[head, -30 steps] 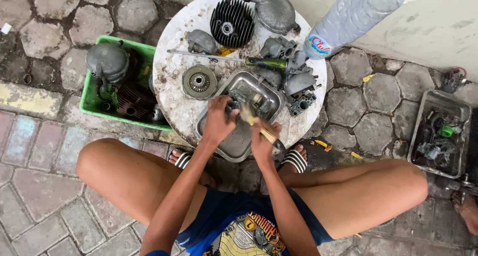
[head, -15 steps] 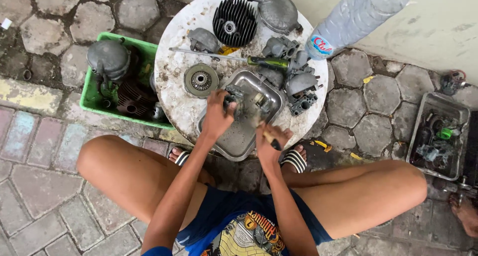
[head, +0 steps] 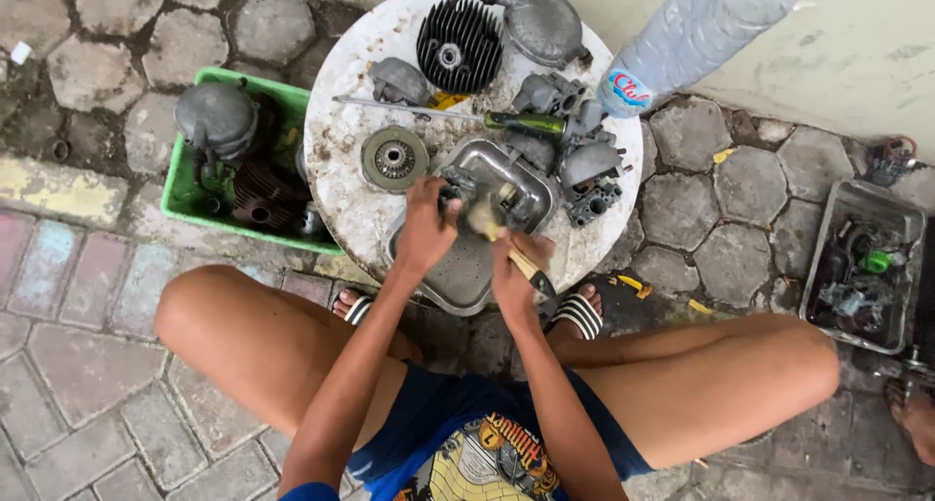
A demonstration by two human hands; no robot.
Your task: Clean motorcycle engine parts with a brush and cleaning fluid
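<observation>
Two hands are down over the metal tray (head: pixel 458 267) at the near edge of the round white bench (head: pixel 341 131). The left hand (head: pixel 426 230) is closed around a small grey engine part (head: pixel 458 187), pinning it just above the tray's middle. The right hand (head: pixel 513 272) is wrapped tight on the wooden handle of a brush (head: pixel 497 233), whose pale head sits right against that part; the brush blurs, so its bristles are hard to read. The tray itself overhangs the bench edge towards the person's knees.

Beyond the tray there's a flat round clutch-like disc (head: pixel 394 158) to the left, lying apart from the hands. A screwdriver with a green and black handle (head: pixel 524 124) stretches across the bench top, its long shaft pointing left. Behind it sit a black finned cylinder head (head: pixel 459 45) and a grey rounded cover (head: pixel 542 24), touching each other. A cluster of grey cast parts (head: pixel 584 160) crowds the right side, just beside the tray.

A clear plastic bottle (head: pixel 701 29) leans in from the upper right, its cap end over the bench rim. Left of the bench, a green crate (head: pixel 180 185) holds a grey tank-like part and a rusty cylinder. On the paving at far right, another metal tray (head: pixel 862 267) carries small odds and ends.
</observation>
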